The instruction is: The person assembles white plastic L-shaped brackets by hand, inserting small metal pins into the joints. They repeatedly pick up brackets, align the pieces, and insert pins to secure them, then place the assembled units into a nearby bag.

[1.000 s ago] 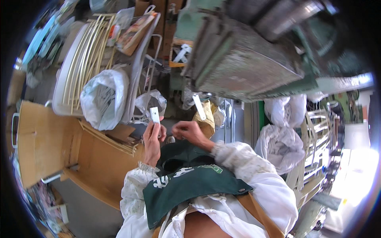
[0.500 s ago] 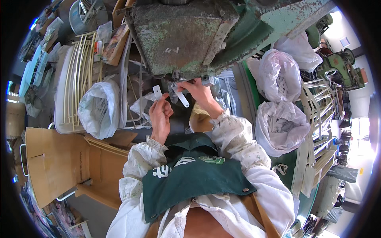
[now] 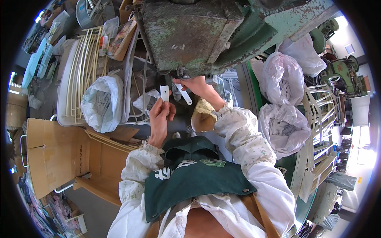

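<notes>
Head view: from where I stand, the step in hand looks like handling flat pieces one at a time, close under the worn green machine (image 3: 186, 43). As I judge it, the next move calls for a steady left hold and a careful right-hand grip, with the fingertips minded so near the metal.

Going from the left, an opened cardboard box (image 3: 49, 158) stands on the near side, and farther off lie pale rods (image 3: 81, 75), with a white bag (image 3: 93, 119) of strips just to their right. Next comes the left hand (image 3: 159, 115), thumb and fingers pressed together around the lower end of the first white strip (image 3: 164, 92), which points up and away from the person, its upper part sticking out free.

A little to the right is the second white strip (image 3: 185, 96), slanting below the machine's near edge with its holed end bare. The right hand (image 3: 194, 86) covers its other end and seems to touch it; whether those fingers pinch it or only rest there, I cannot tell.

Nearer, a yellow bag (image 3: 204, 119) sits below the right wrist. Well to the right, another bag (image 3: 278, 144) holds more strips, beside stacked pale frames (image 3: 317, 137).
</notes>
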Available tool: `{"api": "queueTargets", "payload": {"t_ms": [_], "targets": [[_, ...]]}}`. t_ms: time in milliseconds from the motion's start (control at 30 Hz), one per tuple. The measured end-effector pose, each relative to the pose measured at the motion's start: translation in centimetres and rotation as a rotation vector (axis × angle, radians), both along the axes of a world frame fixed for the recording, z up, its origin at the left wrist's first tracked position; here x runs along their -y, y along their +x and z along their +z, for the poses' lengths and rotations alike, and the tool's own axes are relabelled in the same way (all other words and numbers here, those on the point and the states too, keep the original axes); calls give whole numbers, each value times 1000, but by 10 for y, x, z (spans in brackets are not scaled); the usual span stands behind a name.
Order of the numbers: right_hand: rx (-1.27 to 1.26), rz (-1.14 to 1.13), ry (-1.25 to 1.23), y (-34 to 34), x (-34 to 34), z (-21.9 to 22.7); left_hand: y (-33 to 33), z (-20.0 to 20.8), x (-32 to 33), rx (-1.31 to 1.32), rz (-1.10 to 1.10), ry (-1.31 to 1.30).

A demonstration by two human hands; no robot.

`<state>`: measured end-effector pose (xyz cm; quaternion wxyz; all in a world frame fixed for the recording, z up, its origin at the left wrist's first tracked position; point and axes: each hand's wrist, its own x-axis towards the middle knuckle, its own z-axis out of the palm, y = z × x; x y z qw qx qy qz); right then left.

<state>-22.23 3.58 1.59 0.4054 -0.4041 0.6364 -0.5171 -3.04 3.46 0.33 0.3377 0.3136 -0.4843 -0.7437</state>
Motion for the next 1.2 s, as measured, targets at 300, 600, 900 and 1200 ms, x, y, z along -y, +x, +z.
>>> {"api": "queueTargets", "payload": {"t_ms": [300,600,900,1200], "targets": [[-157,-25,-87,-7,-29,-1,1,11,8,128,-16,-37],[-351,-46,-87,31,-68,22,11,8,-13,187,-132,-168],[-399,-102,-29,12,-55,-11,-27,14,39,115,-151,-153],[24,156,210,13,-54,10,-15,24,49,291,-252,52]]}}
